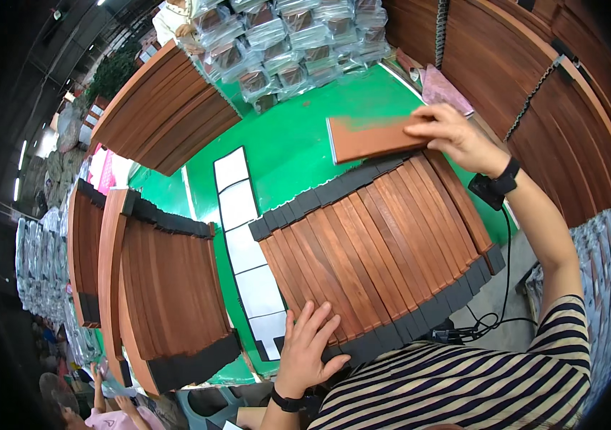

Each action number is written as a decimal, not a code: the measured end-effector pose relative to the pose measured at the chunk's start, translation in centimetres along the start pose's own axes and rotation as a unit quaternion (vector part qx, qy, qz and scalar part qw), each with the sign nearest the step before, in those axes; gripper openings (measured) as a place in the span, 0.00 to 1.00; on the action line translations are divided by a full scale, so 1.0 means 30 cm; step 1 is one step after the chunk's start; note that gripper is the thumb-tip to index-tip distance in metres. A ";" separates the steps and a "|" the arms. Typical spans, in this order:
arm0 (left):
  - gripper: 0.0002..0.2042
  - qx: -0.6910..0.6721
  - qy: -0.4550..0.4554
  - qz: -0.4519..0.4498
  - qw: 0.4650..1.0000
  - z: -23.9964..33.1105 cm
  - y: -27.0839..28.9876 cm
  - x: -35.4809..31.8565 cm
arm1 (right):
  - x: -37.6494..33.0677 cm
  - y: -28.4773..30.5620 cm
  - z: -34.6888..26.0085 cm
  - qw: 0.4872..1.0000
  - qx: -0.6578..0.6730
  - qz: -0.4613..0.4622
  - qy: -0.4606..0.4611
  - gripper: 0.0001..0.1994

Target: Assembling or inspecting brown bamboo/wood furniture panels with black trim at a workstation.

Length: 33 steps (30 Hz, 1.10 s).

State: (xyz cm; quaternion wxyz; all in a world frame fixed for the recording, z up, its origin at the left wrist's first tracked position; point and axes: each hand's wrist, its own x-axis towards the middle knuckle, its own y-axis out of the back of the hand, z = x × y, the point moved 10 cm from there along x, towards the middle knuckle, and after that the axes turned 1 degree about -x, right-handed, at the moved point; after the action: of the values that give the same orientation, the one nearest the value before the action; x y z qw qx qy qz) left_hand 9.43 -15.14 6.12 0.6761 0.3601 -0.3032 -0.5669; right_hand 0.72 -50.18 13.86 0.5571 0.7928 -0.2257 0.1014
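A row of reddish-brown wooden slats (366,244) with black ends lies side by side in front of me. On the near left end of the row rests my left hand (307,355), fingers spread, gripping nothing. My right hand (452,136) is closed on the right end of a flat brown board (370,143), just past the row's far black ends. The board has a pale left edge, and its upper side is smeared by motion. My right thumb is mostly hidden.
The green tabletop (277,158) carries a white strip with black lines (255,287) left of the slats. More slat stacks stand at left (176,287) and far left (169,107). Plastic-wrapped bundles (298,43) are piled behind. A black cable (508,272) hangs at right. Other people are at the edges.
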 end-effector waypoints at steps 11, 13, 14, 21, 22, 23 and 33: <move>0.32 -0.013 -0.023 0.016 1.000 0.012 0.008 0.004 | 0.057 -0.079 -0.044 0.996 0.017 -0.087 0.016 0.23; 0.32 -0.016 -0.022 0.017 0.999 0.008 0.012 0.007 | 0.112 0.005 -0.158 0.998 0.034 0.010 0.058 0.24; 0.32 -0.020 -0.027 0.015 0.999 0.012 0.011 0.004 | 0.136 0.032 -0.230 0.994 0.029 0.055 0.091 0.24; 0.33 -0.039 -0.025 0.021 0.999 0.003 -0.006 -0.008 | 0.131 -0.206 -0.263 0.992 0.012 -0.096 0.084 0.21; 0.33 -0.043 -0.034 0.021 0.998 0.006 0.002 -0.001 | 0.145 -0.202 -0.263 0.991 0.016 -0.100 0.083 0.22; 0.33 -0.046 -0.042 0.021 0.998 0.008 0.007 0.000 | 0.162 -0.166 -0.284 0.993 0.027 -0.080 0.078 0.23; 0.36 -0.078 -0.074 0.073 0.991 -0.014 0.034 -0.056 | 0.213 -0.297 -0.402 0.987 -0.003 -0.108 0.123 0.20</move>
State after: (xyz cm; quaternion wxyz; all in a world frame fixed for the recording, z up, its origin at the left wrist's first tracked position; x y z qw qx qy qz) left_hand 10.04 -13.33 6.74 0.7176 0.2400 -0.3327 -0.5628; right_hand 11.63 -38.06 13.35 0.5910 0.7920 -0.0692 0.1369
